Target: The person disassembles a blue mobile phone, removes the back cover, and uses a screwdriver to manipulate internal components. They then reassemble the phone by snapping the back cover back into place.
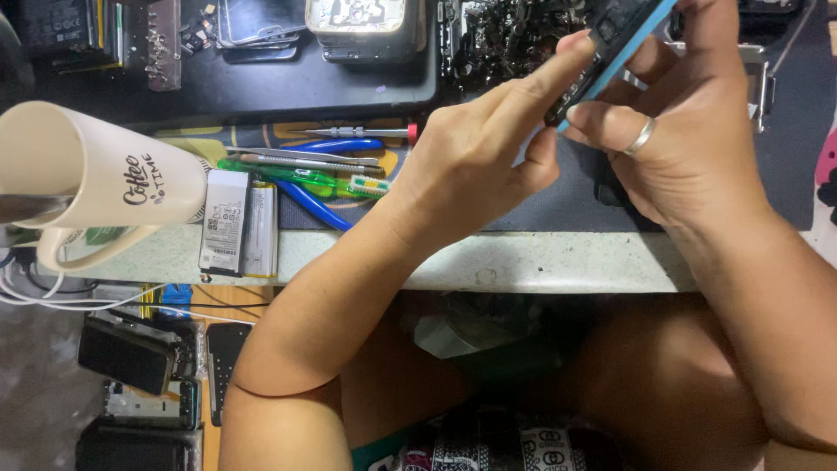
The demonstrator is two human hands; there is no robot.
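Blue-edged phone point(615, 39) gripped in right hand point(689, 131); left hand point(479, 148), forefinger outstretched, touching it

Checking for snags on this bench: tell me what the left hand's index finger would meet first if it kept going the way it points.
The left hand points up-right; its index fingertip already touches the blue-edged phone held by the right hand, so it meets that phone first.
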